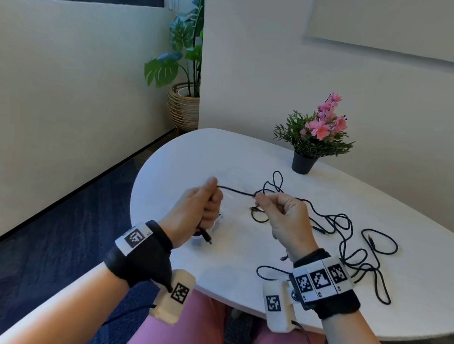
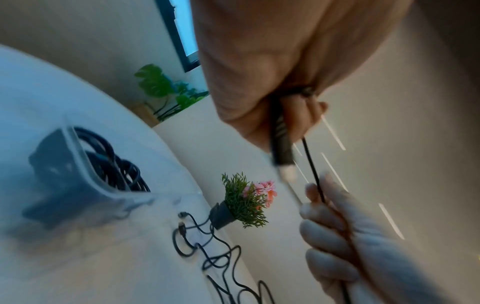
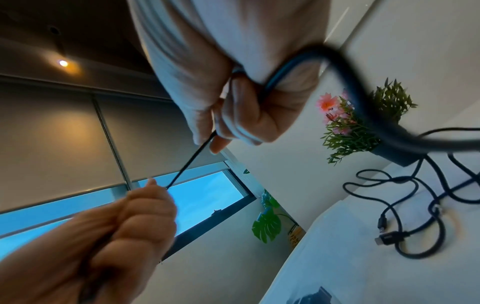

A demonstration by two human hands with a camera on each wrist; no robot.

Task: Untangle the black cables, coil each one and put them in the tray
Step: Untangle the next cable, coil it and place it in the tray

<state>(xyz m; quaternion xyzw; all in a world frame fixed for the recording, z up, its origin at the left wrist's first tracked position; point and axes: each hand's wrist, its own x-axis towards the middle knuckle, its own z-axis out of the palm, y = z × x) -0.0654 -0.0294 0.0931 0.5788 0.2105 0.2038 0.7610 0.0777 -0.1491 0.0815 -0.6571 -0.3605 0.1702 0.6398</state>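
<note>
My left hand grips a thin black cable in a fist above the white table. The cable's plug sticks out below the fist, and the left wrist view shows that plug close up. My right hand pinches the same cable a short way to the right, so a taut stretch runs between the hands. Behind the right hand the cable trails into a loose tangle on the table. A clear tray holding coiled black cables sits under the left hand, mostly hidden in the head view.
A small black pot of pink flowers stands at the back of the table. A big leafy plant in a wicker basket stands on the floor in the corner. My knees are under the table's near edge.
</note>
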